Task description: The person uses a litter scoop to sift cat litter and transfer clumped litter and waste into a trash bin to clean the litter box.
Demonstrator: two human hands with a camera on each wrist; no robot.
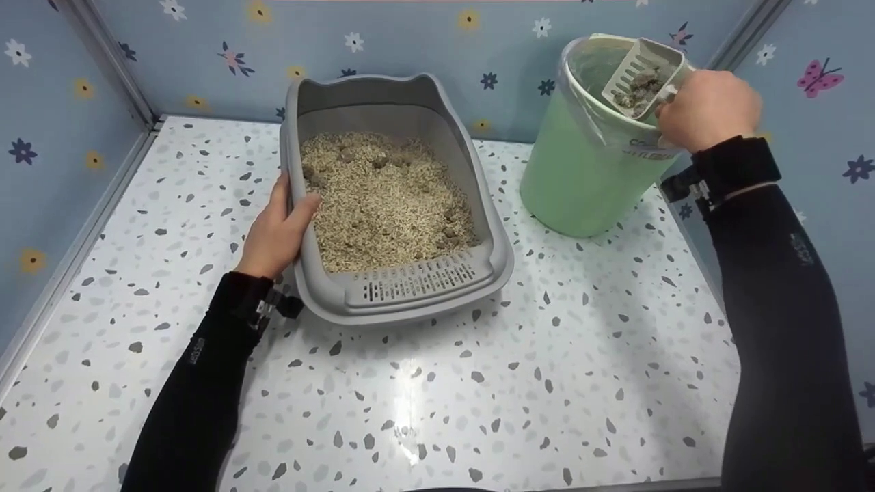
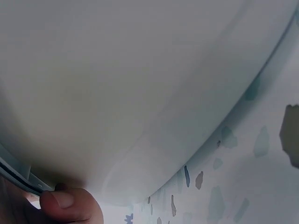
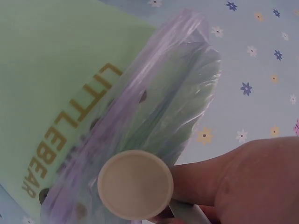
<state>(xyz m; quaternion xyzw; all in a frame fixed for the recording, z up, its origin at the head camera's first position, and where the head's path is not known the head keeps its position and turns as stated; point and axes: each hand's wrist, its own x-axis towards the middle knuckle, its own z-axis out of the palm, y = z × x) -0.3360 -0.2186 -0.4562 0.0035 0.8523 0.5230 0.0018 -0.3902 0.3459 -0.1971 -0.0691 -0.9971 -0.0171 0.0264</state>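
Observation:
A grey litter box (image 1: 502, 256) holds pale grainy litter (image 1: 389, 219) with several darker clumps in it. My left hand (image 1: 273, 236) grips the box's left rim, thumb on top and fingers along the outer wall. Seen in the left wrist view, that smooth wall (image 2: 117, 93) fills most of the picture, a fingertip (image 2: 72, 205) at its edge. Above the mouth of a green bin (image 1: 581, 171), my right hand (image 1: 714, 109) holds a slotted litter scoop (image 1: 625, 75), tilted, with grey clumps (image 1: 642, 92) inside. In the right wrist view, the handle's round end (image 3: 135, 184) faces the camera.
A clear plastic liner (image 3: 187, 56) hangs folded over the bin's rim. The speckled white tabletop (image 1: 424, 389) lies under box and bin. Blue flowered panels (image 1: 410, 34) stand behind and at both sides, close by the bin on the right.

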